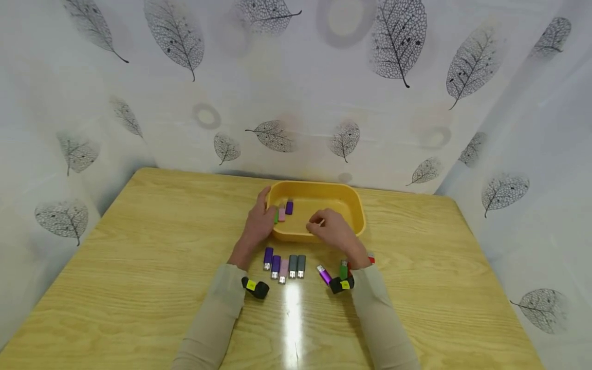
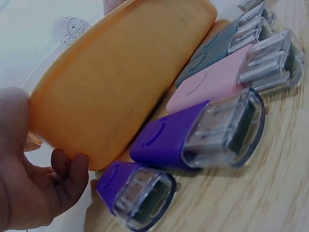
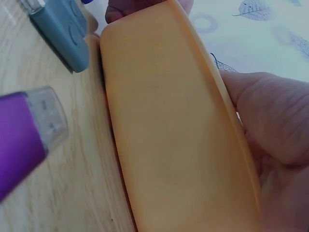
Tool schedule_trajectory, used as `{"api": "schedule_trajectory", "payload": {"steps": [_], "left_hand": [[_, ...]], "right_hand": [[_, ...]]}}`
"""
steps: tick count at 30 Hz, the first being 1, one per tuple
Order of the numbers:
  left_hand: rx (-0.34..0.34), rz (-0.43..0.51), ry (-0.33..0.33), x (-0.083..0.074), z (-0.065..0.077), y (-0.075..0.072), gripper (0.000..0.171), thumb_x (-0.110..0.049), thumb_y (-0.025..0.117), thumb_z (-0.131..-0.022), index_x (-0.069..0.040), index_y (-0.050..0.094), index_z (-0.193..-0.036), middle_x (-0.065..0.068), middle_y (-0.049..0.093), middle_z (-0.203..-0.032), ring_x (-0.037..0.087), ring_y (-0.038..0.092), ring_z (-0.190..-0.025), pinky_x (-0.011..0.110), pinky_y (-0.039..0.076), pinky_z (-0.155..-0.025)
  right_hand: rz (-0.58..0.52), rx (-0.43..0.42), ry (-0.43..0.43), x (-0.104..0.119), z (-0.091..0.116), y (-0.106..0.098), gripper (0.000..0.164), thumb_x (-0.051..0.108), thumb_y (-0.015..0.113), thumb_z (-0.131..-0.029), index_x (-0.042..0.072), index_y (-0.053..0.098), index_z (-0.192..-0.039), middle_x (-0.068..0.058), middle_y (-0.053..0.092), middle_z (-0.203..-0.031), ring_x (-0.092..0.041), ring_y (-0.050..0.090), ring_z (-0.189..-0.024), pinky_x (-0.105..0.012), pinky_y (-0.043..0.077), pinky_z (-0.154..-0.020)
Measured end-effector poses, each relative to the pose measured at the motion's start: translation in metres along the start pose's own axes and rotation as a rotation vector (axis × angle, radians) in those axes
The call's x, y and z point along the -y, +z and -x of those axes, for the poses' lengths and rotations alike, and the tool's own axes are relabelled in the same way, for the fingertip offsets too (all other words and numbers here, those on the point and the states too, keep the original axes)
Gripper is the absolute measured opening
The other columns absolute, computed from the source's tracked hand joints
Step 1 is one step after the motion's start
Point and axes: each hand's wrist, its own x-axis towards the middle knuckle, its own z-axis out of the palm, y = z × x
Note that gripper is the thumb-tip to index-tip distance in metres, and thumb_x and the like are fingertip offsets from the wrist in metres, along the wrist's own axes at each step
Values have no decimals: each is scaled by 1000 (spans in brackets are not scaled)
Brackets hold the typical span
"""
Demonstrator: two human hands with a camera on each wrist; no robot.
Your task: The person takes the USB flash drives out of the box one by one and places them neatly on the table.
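Observation:
My left hand point(image 1: 260, 222) grips the left end of a yellow plastic tray point(image 1: 319, 237), with fingers curled at its outer wall in the left wrist view. Inside, near that end, lie a green USB stick point(image 1: 276, 216), a pink USB stick point(image 1: 281, 214) and a purple USB stick point(image 1: 289, 207). My right hand point(image 1: 334, 229) reaches over the front rim, fingers bent and tips low inside the tray. I cannot tell whether its fingertips pinch anything. In front of the tray stand in a row two purple USB sticks point(image 2: 169, 137), a pink one point(image 2: 207, 84) and two grey ones point(image 3: 60, 36).
A shiny purple USB stick point(image 1: 325, 275) lies slanted by the right wrist. Beside it are a green stick point(image 1: 344, 269) and red ones point(image 1: 371, 258), partly covered by the right arm. A leaf-patterned curtain point(image 1: 296, 92) hangs behind the wooden table point(image 1: 185, 231).

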Motion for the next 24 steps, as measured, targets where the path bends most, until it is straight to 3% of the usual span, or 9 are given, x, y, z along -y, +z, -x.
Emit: {"api": "schedule_trajectory", "payload": {"steps": [4, 11, 14, 17, 21, 24], "left_hand": [[-11, -15, 6, -1, 0, 0, 57, -21, 40, -93, -24, 19, -146, 22, 42, -138, 28, 49, -102, 49, 41, -94], [-18, -9, 15, 1, 0, 1, 56, -21, 40, -93, -24, 20, -145, 22, 43, -137, 28, 49, -102, 50, 40, -94], [-13, -2, 6, 2, 0, 1, 57, -22, 40, -93, -24, 19, -146, 22, 42, -138, 28, 49, -102, 50, 40, -95], [-11, 4, 3, 2, 0, 1, 56, -22, 39, -93, -24, 19, -146, 22, 40, -139, 28, 48, -105, 50, 39, -97], [-13, 6, 4, 2, -1, 1, 56, -22, 40, -93, -25, 19, -146, 22, 40, -140, 27, 47, -107, 50, 37, -98], [-16, 6, 0, 3, -2, 2, 57, -23, 40, -93, -26, 19, -146, 22, 41, -139, 27, 48, -104, 50, 39, -97]], "right_hand": [[-27, 1, 5, -2, 1, -1, 21, 27, 61, -86, 10, 66, -97, -6, 62, -100, -17, 56, -80, -37, 53, -67], [112, 13, -4, 0, 0, 1, 26, 30, 52, -90, 12, 69, -99, -8, 64, -112, -21, 54, -99, -44, 48, -85], [158, 29, -14, 1, 0, 2, 27, 31, 47, -92, 16, 68, -89, -4, 65, -107, -18, 56, -91, -40, 49, -79], [157, 47, 20, 3, 0, 2, 29, 33, 44, -92, 19, 66, -82, 0, 65, -90, -16, 54, -73, -36, 47, -63], [144, 67, 67, 4, 0, 2, 31, 35, 42, -92, 18, 69, -89, 1, 63, -82, -15, 51, -65, -33, 43, -54], [153, 69, 62, 4, 0, 1, 33, 34, 42, -92, 16, 69, -95, 1, 65, -89, -16, 53, -69, -33, 45, -58]]}}
